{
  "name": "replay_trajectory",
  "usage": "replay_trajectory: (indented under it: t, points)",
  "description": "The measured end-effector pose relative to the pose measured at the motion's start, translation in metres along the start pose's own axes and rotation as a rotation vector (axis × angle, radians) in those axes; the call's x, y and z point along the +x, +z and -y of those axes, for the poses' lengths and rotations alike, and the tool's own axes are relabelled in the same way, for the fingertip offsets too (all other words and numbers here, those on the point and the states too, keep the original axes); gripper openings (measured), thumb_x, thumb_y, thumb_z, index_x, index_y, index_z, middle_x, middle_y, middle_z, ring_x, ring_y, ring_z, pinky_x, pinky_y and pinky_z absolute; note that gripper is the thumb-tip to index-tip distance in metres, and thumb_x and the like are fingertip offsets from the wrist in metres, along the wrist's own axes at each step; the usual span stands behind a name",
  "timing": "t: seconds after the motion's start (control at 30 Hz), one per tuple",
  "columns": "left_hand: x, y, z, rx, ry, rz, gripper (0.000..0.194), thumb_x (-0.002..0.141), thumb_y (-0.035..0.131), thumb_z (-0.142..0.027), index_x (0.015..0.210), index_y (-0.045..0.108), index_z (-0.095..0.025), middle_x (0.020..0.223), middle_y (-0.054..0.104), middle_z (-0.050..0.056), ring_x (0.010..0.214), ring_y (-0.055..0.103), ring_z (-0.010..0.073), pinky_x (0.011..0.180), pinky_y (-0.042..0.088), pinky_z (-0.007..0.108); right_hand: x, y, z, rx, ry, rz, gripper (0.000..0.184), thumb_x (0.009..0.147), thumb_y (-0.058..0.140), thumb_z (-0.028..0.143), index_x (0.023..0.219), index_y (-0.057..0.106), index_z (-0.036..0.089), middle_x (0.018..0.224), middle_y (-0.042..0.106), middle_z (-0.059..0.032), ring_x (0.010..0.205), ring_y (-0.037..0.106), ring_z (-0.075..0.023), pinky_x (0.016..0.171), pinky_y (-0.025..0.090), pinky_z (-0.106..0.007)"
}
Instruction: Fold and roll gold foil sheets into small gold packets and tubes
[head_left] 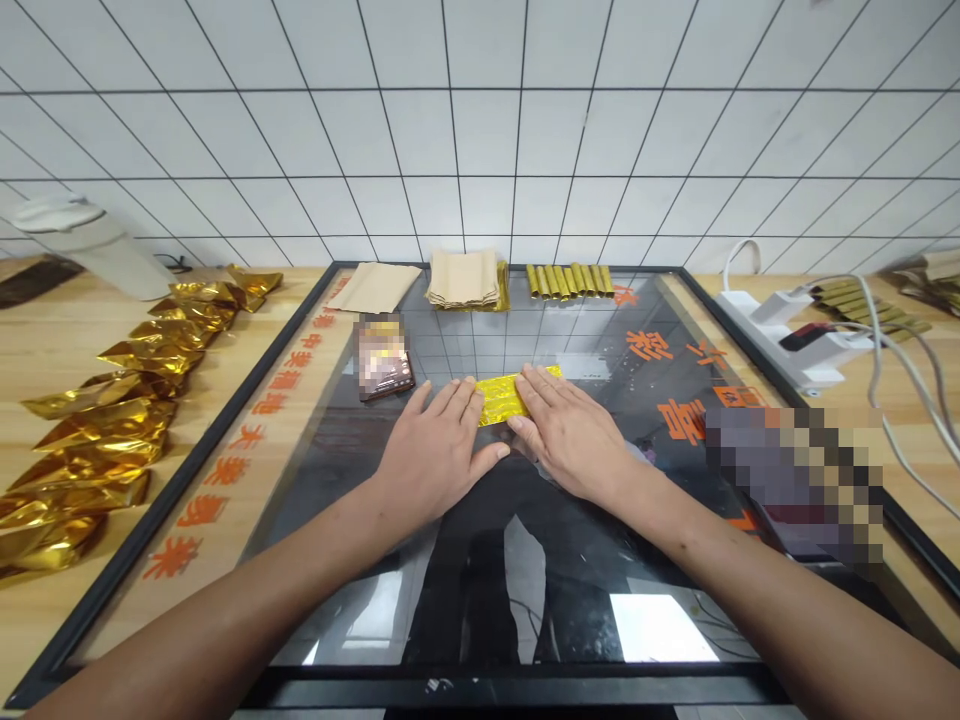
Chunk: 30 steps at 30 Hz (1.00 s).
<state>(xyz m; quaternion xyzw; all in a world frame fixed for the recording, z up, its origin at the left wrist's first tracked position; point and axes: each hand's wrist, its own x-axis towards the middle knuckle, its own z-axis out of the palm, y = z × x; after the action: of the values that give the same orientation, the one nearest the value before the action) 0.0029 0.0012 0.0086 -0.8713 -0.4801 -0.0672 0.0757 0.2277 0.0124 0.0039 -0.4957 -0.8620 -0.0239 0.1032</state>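
The fingers of my left hand (431, 455) lie stretched out and nearly flat, close together, their tips at the left end of a yellow foil strip (499, 400). My left thumb sticks out below the strip toward the other hand. The fingers of my right hand (574, 435) are extended as well, side by side over the strip's right end, with the thumb near its lower edge. Neither hand is closed around anything; I can't tell how hard my fingertips press.

The strip lies between my hands, slightly tilted, on a dark glass panel (465, 550) with a black frame (525, 690). Just beyond my left hand is a small brown box (388, 385), partly blurred. Farther off, along the panel's far edge, I see a tan sheet (375, 287), a stack of tan paper (463, 278) and a row of gold tubes (570, 281). Orange characters (679, 420) run down both sides.

Past my right arm lies a blurred object (787, 470), and beyond it a white power strip (739, 312) with cables (874, 340). To the left, folded gold foil pieces (109, 435) line the wooden table (202, 400) near a white tumbler (97, 245). A tiled wall (480, 130) stands behind.
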Motion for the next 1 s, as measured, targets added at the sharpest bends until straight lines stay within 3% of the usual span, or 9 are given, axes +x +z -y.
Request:
replay_trajectory:
  t: [0.1,0.2,0.37,0.5,0.83,1.0]
  points:
    - [0.001,-0.003,0.001,0.007,-0.029,-0.025,0.073,0.108,0.045,-0.062,0.155,0.055,-0.006,0.161,0.054,0.026,0.152,0.050,0.0401,0.127,0.033,0.062,0.000,0.002,0.001,0.009,0.004,-0.006,0.069,0.115,0.031,0.049,0.161,0.049,0.001,0.170,0.043,-0.0223,0.160,0.040,-0.0300,0.134,0.029,-0.046]
    - [0.007,-0.001,0.001,-0.062,0.055,-0.049,0.082,0.107,0.045,-0.066,0.161,0.046,-0.006,0.172,0.040,0.024,0.161,0.037,0.0383,0.131,0.029,0.058,0.000,0.003,0.000,0.017,0.005,-0.011,0.068,0.115,0.033,0.048,0.161,0.049,0.001,0.169,0.044,-0.0225,0.160,0.039,-0.0305,0.134,0.029,-0.047]
    - [0.018,0.008,-0.002,-0.247,0.170,0.059,0.093,0.105,0.043,-0.073,0.169,0.031,-0.007,0.178,0.028,0.019,0.167,0.025,0.0319,0.136,0.025,0.050,0.001,0.005,0.000,0.002,-0.007,-0.004,0.067,0.115,0.034,0.045,0.161,0.048,-0.001,0.170,0.042,-0.0239,0.160,0.039,-0.0329,0.133,0.030,-0.050]
    - [0.020,0.011,-0.001,-0.266,0.149,0.098,0.092,0.105,0.042,-0.073,0.169,0.033,-0.007,0.178,0.028,0.019,0.167,0.025,0.0328,0.136,0.023,0.051,0.002,0.005,0.000,-0.004,0.000,-0.016,0.068,0.115,0.035,0.047,0.161,0.048,-0.001,0.170,0.041,-0.0234,0.160,0.040,-0.0334,0.133,0.031,-0.050]
    - [0.019,0.013,0.000,-0.256,0.157,0.069,0.090,0.105,0.045,-0.070,0.167,0.036,-0.006,0.176,0.033,0.019,0.165,0.029,0.0337,0.136,0.026,0.052,0.001,0.003,0.001,-0.035,0.004,-0.018,0.066,0.115,0.033,0.046,0.162,0.048,0.001,0.170,0.042,-0.0218,0.159,0.043,-0.0315,0.132,0.032,-0.048]
    - [0.017,0.013,-0.002,-0.238,0.133,0.050,0.087,0.105,0.046,-0.070,0.164,0.041,-0.007,0.174,0.038,0.020,0.164,0.033,0.0339,0.135,0.027,0.052,-0.001,-0.004,-0.008,-0.071,0.095,0.005,0.064,0.116,0.029,0.044,0.161,0.050,0.004,0.168,0.046,-0.0192,0.158,0.044,-0.0303,0.130,0.034,-0.050]
